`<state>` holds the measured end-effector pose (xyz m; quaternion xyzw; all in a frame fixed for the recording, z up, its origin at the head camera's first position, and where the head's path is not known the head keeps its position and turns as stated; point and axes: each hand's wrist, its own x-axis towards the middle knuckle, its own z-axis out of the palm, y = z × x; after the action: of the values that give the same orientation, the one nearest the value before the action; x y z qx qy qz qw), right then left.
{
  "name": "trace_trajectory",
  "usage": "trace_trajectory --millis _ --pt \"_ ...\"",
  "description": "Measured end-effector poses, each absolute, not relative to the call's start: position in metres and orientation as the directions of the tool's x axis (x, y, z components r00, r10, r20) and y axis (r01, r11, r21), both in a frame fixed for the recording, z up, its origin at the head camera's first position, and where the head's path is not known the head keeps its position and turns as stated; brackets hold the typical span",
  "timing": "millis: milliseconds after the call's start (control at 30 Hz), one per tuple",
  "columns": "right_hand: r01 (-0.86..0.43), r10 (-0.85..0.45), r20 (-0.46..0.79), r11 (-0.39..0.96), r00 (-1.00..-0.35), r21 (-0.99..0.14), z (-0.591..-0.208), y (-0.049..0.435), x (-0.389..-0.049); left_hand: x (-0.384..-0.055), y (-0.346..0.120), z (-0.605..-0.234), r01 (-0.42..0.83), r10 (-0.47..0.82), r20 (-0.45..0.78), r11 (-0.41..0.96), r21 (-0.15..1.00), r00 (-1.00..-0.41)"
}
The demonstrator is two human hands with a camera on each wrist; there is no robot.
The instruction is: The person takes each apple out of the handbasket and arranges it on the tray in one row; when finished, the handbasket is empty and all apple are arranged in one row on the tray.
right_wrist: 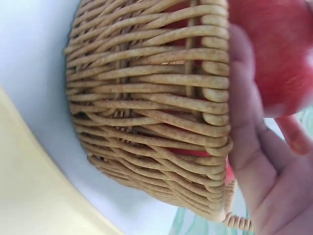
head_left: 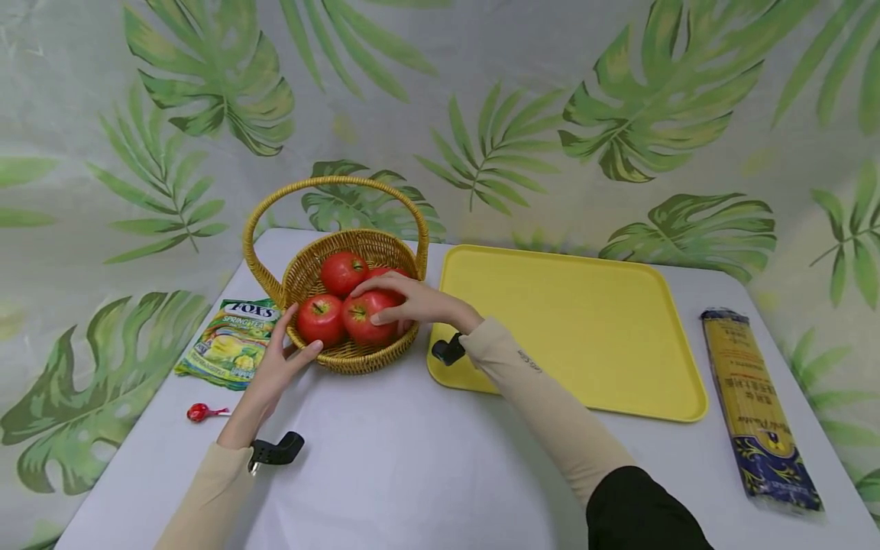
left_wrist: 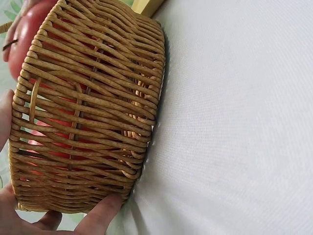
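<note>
A woven wicker basket point(head_left: 357, 363) with a tall handle stands at the back left of the table, holding several red apples point(head_left: 322, 319). My left hand point(head_left: 276, 368) holds the basket's left side, thumb near the front rim; in the left wrist view its fingers point(left_wrist: 101, 215) lie against the weave. Inside the basket, my right hand point(head_left: 421, 301) grips the front right apple point(head_left: 360, 321), fingers over the top and thumb on the near side. The right wrist view shows fingers between this apple point(right_wrist: 276, 58) and the basket rim point(right_wrist: 215, 93). Part of the apple behind is hidden by that hand.
A yellow tray point(head_left: 550, 328) lies right of the basket, close to it. Beyond it is a pasta packet point(head_left: 756, 412) at the right edge. Left of the basket lie a green FOX'S candy bag point(head_left: 230, 347) and a red lollipop point(head_left: 198, 412).
</note>
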<state>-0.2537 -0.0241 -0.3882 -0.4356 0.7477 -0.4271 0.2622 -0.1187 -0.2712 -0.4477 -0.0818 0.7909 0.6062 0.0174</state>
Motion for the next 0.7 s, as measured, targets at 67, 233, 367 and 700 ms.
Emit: trace_trajectory --millis 67,233,367,700 --pt "-0.339 -0.862 -0.023 0.223 -0.506 -0.914 -0.387 -0.02 -0.252 -0.119 -0.271 -0.446 -0.156 -0.108 -0.133 0.251 0.955 -0.985" --pt "-0.219 -0.838 -0.025 0.172 -0.545 -0.961 -0.384 -0.01 -0.251 -0.119 -0.27 -0.444 -0.169 -0.105 -0.147 0.251 0.953 -0.984" --pt "-0.167 -0.828 -0.01 0.125 -0.56 -0.978 -0.383 0.0 -0.25 -0.119 -0.27 -0.443 -0.178 -0.101 -0.157 0.254 0.951 -0.982" --pt "-0.126 -0.815 0.006 0.082 -0.579 -0.989 -0.379 0.034 -0.245 -0.117 -0.27 -0.439 -0.177 -0.083 -0.16 0.254 0.951 -0.984"
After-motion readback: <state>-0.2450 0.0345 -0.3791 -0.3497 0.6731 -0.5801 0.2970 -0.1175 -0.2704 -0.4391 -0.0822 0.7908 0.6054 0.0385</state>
